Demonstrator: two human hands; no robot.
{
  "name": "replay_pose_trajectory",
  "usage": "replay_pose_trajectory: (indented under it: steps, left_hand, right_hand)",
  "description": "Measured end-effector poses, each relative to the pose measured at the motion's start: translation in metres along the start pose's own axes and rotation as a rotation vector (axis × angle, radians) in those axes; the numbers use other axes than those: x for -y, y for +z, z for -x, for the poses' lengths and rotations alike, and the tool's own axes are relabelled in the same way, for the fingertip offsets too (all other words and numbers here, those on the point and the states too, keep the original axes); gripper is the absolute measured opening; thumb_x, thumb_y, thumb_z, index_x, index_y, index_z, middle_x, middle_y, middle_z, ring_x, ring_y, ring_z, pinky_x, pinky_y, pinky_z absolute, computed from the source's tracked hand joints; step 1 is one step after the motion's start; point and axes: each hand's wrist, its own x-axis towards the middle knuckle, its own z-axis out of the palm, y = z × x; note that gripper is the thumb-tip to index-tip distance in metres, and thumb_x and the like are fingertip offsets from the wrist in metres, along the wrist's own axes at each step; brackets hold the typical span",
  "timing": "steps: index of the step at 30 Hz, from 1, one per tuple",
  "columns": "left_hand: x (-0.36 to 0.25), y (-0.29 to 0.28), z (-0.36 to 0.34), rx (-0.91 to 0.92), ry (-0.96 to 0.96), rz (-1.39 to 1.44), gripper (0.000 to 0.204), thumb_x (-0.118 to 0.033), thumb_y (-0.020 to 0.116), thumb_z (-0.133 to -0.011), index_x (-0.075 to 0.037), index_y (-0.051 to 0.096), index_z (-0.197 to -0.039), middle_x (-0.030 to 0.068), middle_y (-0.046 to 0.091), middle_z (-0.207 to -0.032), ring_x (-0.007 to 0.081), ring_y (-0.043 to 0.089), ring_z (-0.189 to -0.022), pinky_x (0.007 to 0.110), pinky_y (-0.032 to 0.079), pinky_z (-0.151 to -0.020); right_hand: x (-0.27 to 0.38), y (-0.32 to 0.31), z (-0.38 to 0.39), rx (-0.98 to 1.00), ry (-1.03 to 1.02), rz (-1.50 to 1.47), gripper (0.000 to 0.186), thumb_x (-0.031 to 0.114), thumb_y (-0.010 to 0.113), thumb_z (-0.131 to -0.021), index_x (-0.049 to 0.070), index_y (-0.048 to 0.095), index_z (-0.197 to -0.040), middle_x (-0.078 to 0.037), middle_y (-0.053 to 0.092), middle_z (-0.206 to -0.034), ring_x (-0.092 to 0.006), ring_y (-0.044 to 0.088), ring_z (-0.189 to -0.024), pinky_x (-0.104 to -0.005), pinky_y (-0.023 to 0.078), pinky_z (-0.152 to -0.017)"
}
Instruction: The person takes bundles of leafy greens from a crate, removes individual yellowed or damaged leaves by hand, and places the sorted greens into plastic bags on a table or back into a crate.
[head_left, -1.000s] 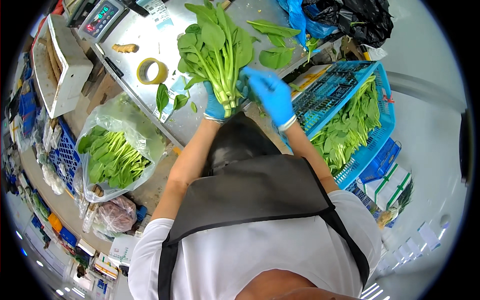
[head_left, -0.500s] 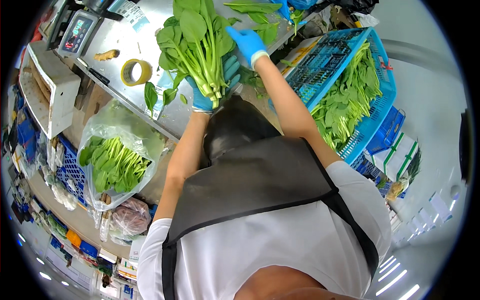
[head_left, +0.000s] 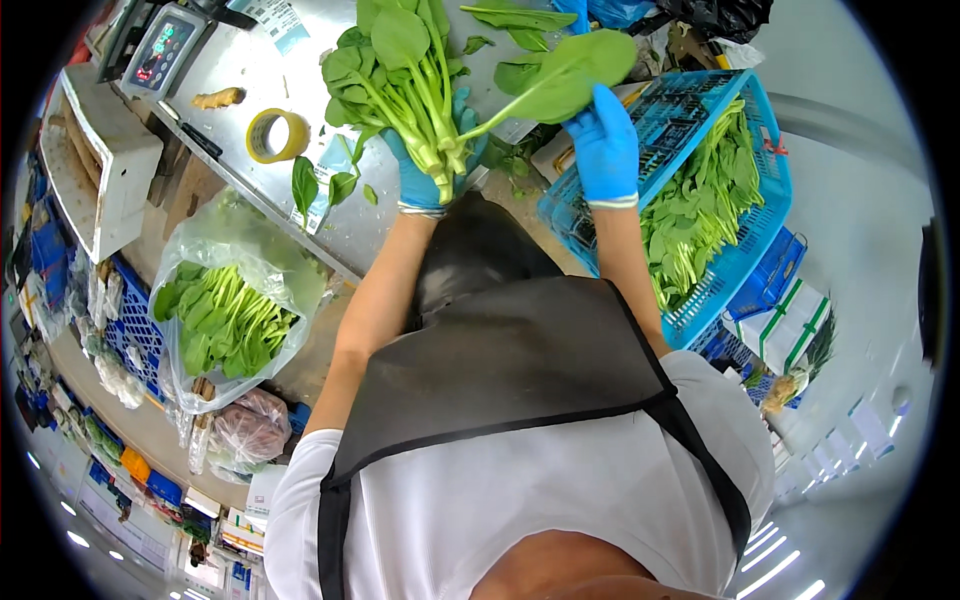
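Note:
My left hand [head_left: 418, 184], in a blue glove, is closed around the stem ends of a bunch of leafy greens [head_left: 405, 90] over the metal table [head_left: 225, 85]. My right hand [head_left: 607, 150], gloved in blue too, pinches one broad green leaf [head_left: 575, 78] by its blade, off to the right of the bunch. The leaf's long stalk points back to the bunch near my left hand; whether it is still joined there I cannot tell. Loose leaves [head_left: 520, 18] lie on the table beyond, and a few small leaf pieces [head_left: 342, 187] lie left of my left hand.
A roll of yellow tape [head_left: 277, 136], a ginger-like root [head_left: 218, 98] and a scale display [head_left: 163, 52] are at the table's left. Below stands a clear plastic bag [head_left: 290, 250] of greens. At right, a blue crate [head_left: 775, 185] holds more greens.
My right hand has moved right, away from the bunch, drawing a broad leaf out with it. The left hand keeps its hold on the bunch.

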Motion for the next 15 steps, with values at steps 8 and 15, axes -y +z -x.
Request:
replay_pose_trajectory:
  steps: [8,15]
  left_hand:
    - [0.003,0.008,-0.009,-0.162,0.087,-0.213,0.087,-0.079,0.034,-0.083,-0.021,0.033,-0.148,0.0127,0.044,-0.145,0.0257,0.058,-0.108,0.043,0.049,-0.091]
    - [0.007,0.010,-0.009,-0.173,0.091,-0.254,0.082,-0.073,0.037,-0.087,-0.019,0.032,-0.148,0.0109,0.037,-0.150,0.0294,0.045,-0.129,0.044,0.039,-0.105]
  right_hand:
    - [0.004,-0.013,0.029,0.308,0.138,-0.212,0.051,0.030,0.047,-0.100,0.004,0.034,-0.143,-0.016,0.039,-0.147,-0.0329,0.043,-0.132,-0.0539,0.038,-0.108]
    - [-0.008,-0.012,0.004,-0.175,0.619,-0.132,0.062,0.047,0.049,-0.097,0.005,0.038,-0.141,-0.015,0.047,-0.140,-0.0308,0.050,-0.125,-0.0500,0.041,-0.104]
